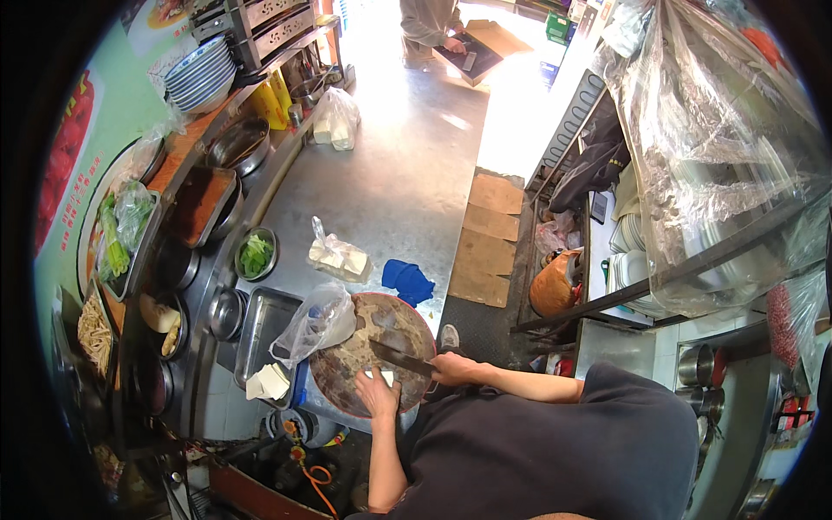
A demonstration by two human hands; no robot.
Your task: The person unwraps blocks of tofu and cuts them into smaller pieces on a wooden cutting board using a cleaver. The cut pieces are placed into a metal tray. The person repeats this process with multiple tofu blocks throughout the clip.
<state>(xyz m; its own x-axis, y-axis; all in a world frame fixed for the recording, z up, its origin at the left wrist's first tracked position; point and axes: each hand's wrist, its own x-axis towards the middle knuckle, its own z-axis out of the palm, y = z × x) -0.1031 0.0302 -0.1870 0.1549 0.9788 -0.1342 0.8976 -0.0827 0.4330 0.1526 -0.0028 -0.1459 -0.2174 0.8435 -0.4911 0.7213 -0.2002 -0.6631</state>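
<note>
My right hand (453,368) grips the handle of a cleaver (402,357), its dark blade lying across a round, worn chopping board (390,322). My left hand (377,392) rests on a small white block (385,376), perhaps tofu, near the board's lower edge; the fingers partly cover it. Left of the board, white slices (268,382) lie at the near end of a rectangular metal tray (250,344). A clear plastic bag (318,323) overlaps the board and tray. Beyond the board are a bag of white blocks (339,259) and a blue cloth (408,281).
A bowl of cut greens (255,254) and a lidded metal pot (227,314) stand left. More pans and a tray of green vegetables (123,240) line the shelf. Another bag of white blocks (336,120) lies farther back. A person (429,32) stands at the far end, hands over a cardboard box (481,52).
</note>
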